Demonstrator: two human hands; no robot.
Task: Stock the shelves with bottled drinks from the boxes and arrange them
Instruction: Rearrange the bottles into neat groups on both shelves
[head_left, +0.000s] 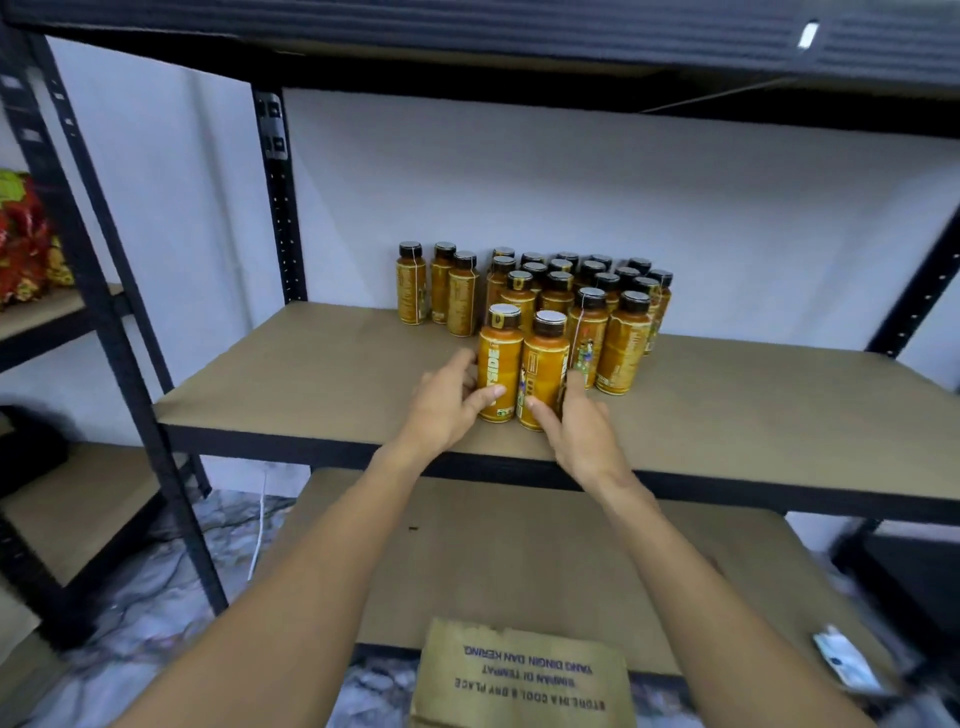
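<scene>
Two orange drink bottles with dark caps stand side by side at the front of the middle shelf board (311, 374). My left hand (447, 408) grips the left bottle (500, 364), thumb across its front and fingers on its left side. With thumb in front and index finger up the right side, my right hand (582, 431) holds the right bottle (543, 369). Behind them several more of these bottles (587, 291) stand packed in rows, and three bottles (441, 286) stand apart to the left near the wall.
A cardboard box flap (524, 675) with printed text lies below, in front of the lower shelf (519, 551). Black rack posts (280, 208) frame the shelf. A neighbouring rack at the left holds red snack packs (23, 244). An upper shelf hangs overhead.
</scene>
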